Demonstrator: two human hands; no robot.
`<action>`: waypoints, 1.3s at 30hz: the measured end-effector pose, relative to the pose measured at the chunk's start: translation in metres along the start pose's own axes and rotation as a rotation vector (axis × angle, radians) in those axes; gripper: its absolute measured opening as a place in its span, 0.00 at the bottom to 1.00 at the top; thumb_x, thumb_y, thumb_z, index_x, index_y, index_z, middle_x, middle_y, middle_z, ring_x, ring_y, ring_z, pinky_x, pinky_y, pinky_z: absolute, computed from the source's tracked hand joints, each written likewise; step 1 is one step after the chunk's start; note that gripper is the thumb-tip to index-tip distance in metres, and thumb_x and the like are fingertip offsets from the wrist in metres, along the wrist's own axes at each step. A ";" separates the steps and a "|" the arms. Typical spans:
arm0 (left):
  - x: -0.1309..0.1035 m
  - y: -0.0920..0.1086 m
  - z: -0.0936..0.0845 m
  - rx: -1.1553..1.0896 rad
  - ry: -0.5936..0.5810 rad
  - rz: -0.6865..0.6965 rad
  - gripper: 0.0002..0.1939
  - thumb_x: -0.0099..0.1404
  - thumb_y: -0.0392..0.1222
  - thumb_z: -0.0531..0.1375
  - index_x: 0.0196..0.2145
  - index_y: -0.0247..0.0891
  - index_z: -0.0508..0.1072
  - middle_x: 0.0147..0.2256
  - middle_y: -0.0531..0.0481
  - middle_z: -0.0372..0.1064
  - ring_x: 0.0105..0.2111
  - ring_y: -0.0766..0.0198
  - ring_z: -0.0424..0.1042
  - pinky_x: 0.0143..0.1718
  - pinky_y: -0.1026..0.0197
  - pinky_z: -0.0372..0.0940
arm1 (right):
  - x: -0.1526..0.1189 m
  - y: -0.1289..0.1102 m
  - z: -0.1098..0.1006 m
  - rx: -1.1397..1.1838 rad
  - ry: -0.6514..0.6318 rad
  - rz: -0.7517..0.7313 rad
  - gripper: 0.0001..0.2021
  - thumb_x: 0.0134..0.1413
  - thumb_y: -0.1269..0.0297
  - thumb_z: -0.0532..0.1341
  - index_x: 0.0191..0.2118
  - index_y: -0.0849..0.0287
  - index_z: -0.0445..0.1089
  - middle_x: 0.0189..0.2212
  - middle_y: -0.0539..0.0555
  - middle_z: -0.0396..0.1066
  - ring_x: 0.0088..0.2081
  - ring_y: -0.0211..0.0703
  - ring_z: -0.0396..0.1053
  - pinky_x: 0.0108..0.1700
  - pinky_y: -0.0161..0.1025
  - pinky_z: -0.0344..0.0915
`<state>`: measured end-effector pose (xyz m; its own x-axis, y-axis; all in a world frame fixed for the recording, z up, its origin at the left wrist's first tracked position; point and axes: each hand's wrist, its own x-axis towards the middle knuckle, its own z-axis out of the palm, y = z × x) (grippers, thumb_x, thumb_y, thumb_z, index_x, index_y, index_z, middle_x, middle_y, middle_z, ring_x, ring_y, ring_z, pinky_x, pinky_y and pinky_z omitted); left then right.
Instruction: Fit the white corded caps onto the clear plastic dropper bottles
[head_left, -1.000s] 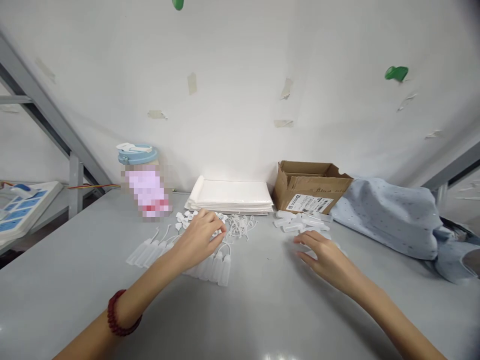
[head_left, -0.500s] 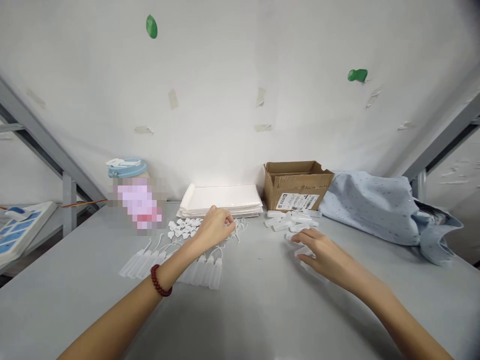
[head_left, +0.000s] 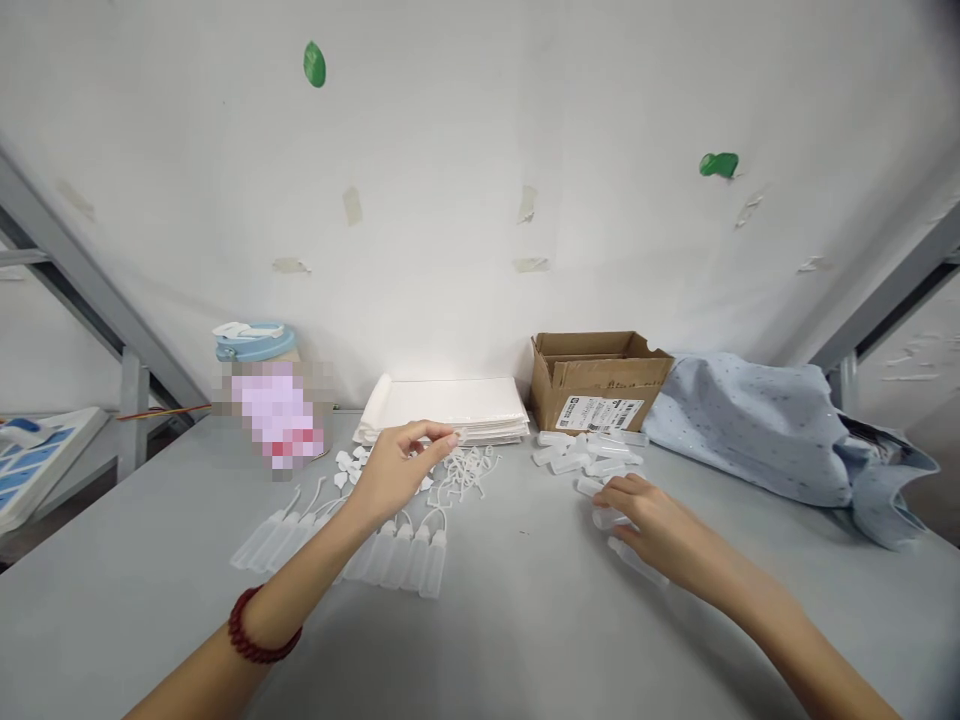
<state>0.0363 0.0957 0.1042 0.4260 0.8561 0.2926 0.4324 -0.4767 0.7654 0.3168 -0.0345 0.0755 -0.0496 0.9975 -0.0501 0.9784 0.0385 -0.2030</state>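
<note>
My left hand (head_left: 397, 470) hovers over a pile of short white cords (head_left: 465, 475), thumb and forefinger pinched together. What sits between those fingertips, if anything, is too small to make out. Small white caps (head_left: 349, 465) lie behind the left wrist, partly hidden. Under the left forearm is a row of translucent plastic tubes with cord loops (head_left: 405, 560). On the right, the fingers of my right hand (head_left: 656, 520) curl round a translucent plastic tube (head_left: 609, 518). Another loose tube (head_left: 637, 562) lies just in front of it, and more tubes (head_left: 592, 455) are heaped behind.
A stack of white sheets or bags (head_left: 450, 405) lies against the wall. Beside it stands an open cardboard box (head_left: 600, 390), then a pale blue cloth (head_left: 750, 430). A blue-lidded container (head_left: 259, 345), partly blurred, is at the back left. Metal frame posts flank the table (head_left: 517, 630).
My left hand has drawn back a little to the left, uncovering the cord pile, its fingertips now pinched. My right hand's fingers have closed in round a tube. The view has tilted slightly up.
</note>
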 end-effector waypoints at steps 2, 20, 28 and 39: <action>-0.009 -0.002 -0.001 -0.032 0.003 0.010 0.14 0.63 0.51 0.57 0.34 0.39 0.76 0.31 0.50 0.74 0.28 0.64 0.68 0.28 0.63 0.63 | 0.002 0.005 0.003 0.006 0.036 -0.028 0.19 0.44 0.82 0.54 0.38 0.58 0.74 0.36 0.57 0.74 0.42 0.54 0.68 0.42 0.47 0.68; -0.067 0.009 0.029 0.049 0.084 0.588 0.08 0.61 0.27 0.59 0.34 0.37 0.69 0.31 0.50 0.73 0.34 0.64 0.68 0.37 0.60 0.64 | -0.013 -0.090 0.024 0.990 0.434 -0.179 0.06 0.53 0.70 0.61 0.37 0.54 0.65 0.36 0.52 0.66 0.37 0.40 0.67 0.38 0.37 0.67; -0.074 0.013 0.033 -0.041 0.080 0.468 0.07 0.62 0.29 0.58 0.35 0.41 0.69 0.30 0.52 0.73 0.32 0.63 0.70 0.35 0.60 0.66 | -0.019 -0.098 0.033 1.128 0.382 -0.143 0.06 0.52 0.70 0.63 0.32 0.54 0.64 0.34 0.50 0.67 0.35 0.39 0.67 0.36 0.35 0.67; -0.083 0.015 0.036 -0.150 -0.002 0.436 0.10 0.63 0.28 0.56 0.38 0.42 0.69 0.33 0.52 0.73 0.34 0.63 0.70 0.37 0.60 0.66 | -0.023 -0.103 0.045 1.058 0.195 -0.057 0.09 0.54 0.65 0.61 0.30 0.55 0.58 0.28 0.49 0.69 0.29 0.38 0.67 0.32 0.34 0.67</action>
<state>0.0361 0.0106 0.0708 0.5443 0.5811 0.6049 0.0925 -0.7583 0.6453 0.2078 -0.0641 0.0535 0.0348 0.9917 0.1242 0.3011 0.1081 -0.9475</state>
